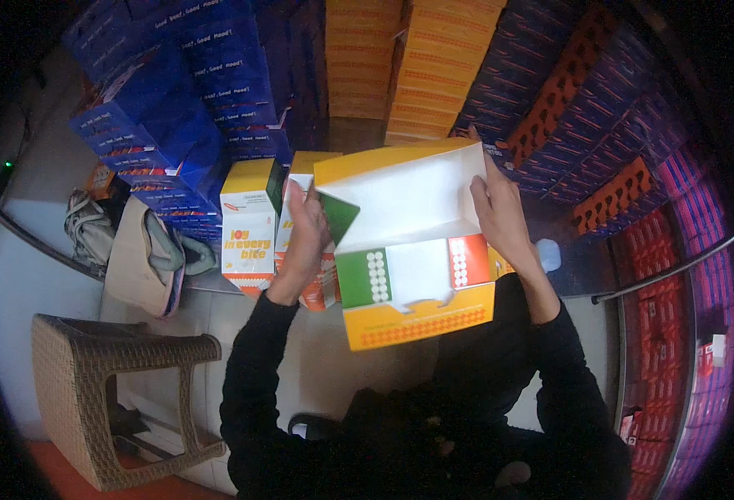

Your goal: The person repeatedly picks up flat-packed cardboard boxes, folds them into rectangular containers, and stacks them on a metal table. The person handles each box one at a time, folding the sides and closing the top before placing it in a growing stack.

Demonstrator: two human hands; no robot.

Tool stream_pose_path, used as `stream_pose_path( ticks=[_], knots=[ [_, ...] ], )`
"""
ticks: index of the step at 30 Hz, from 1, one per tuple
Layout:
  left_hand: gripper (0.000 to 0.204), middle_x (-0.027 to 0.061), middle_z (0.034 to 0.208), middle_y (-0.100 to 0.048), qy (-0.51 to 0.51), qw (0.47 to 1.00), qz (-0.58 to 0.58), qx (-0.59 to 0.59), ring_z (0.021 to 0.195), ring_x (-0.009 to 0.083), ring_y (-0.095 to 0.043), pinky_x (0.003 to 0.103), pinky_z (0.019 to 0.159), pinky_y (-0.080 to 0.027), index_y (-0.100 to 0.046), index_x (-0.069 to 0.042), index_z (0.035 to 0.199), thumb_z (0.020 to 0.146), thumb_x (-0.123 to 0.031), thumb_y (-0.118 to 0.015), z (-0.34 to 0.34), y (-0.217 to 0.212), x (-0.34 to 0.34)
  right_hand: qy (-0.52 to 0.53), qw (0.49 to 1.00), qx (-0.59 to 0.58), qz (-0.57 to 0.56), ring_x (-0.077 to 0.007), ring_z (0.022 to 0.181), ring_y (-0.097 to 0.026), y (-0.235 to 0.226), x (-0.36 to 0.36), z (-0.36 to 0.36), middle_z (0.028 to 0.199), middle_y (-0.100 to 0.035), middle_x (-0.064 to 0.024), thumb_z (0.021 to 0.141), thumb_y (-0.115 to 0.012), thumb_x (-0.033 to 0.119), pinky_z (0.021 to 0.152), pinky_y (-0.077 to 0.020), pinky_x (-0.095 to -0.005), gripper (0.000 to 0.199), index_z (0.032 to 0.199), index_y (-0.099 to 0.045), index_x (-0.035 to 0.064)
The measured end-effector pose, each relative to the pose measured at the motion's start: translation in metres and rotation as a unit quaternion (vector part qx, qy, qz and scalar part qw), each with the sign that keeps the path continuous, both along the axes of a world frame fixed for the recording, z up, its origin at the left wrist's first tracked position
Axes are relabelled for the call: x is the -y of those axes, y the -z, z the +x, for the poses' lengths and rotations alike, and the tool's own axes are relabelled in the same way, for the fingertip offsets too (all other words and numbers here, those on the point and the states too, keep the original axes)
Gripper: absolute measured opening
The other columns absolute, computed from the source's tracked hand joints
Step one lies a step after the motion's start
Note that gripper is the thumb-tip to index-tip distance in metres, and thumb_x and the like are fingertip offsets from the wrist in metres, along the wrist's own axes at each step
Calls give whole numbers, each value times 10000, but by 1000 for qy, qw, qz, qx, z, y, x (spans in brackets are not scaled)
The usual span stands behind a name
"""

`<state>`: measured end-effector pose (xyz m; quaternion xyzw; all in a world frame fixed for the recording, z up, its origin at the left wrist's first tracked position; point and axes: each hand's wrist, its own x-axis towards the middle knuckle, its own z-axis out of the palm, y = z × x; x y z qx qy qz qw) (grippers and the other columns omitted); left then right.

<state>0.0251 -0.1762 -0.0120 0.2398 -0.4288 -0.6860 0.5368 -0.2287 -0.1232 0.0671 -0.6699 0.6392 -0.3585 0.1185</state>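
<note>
An open cardboard box point(396, 196) is held up in front of me, yellow outside and white inside. Green and red panels with white dots show on its near side, above a yellow flap point(417, 323) that hangs toward me. My left hand point(304, 237) is closed at the box's left end, beside a folded green flap point(339, 217); its fingertips are partly hidden. My right hand point(500, 208) grips the right end wall, fingers bent over its edge. Just behind my left hand stands an upright yellow, white and orange carton point(249, 221), with a similar one partly covered by that hand.
Blue boxes point(159, 117) are piled at the far left, yellow boxes point(438, 67) at the back, dark blue boxes point(542, 100) at the right. Red boxes point(654, 333) fill the right side. A brown woven stool point(59, 367) and grey-white shoes point(146, 254) are at left.
</note>
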Motion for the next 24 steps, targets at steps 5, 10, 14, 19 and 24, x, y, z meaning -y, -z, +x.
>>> stream_pose_path(
  ticks=[5,10,14,19,24],
  knots=[
    [756,257,1447,-258,-145,875,-287,362,1260,332,-414,374,1086,-278,-145,-15,1458,875,-176,-598,-11,-9,-1,-50,998,-3,-44,-316,1221,-491,2,2,-4,1359,-461,-216,887,-399,21,1029,-354,-361,579,1454,-293,73],
    [681,293,1477,-211,-109,888,-279,348,1288,393,-389,412,1094,-271,-173,-66,1464,893,-127,-539,9,-25,-4,-212,960,179,33,-206,1379,-286,-9,1,-22,1516,-271,-110,846,-469,9,1128,-214,-334,647,1462,-289,85],
    [577,230,1489,-249,-145,850,-324,390,1274,376,-418,410,1082,-287,-184,-100,1471,943,-103,-415,20,-42,-10,-201,944,256,54,-206,1360,-306,-16,-2,-30,1507,-280,-83,839,-552,57,1115,-240,-333,659,1453,-313,89],
    [445,178,1281,-526,-148,854,-329,376,1035,239,-594,329,929,-426,-320,-98,1429,987,-134,-350,26,-52,-11,-198,937,286,36,-199,1336,-342,-18,-8,-32,1436,-396,-92,832,-521,37,1108,-237,-321,559,1382,-427,63],
    [350,143,1085,-646,-166,878,-316,320,806,118,-632,241,741,-478,-518,-57,1286,983,-103,-349,31,-52,-12,-190,936,296,10,-156,1117,-533,-18,-9,-34,1288,-524,-76,840,-511,64,968,-398,-276,415,1252,-561,58]
  ],
)
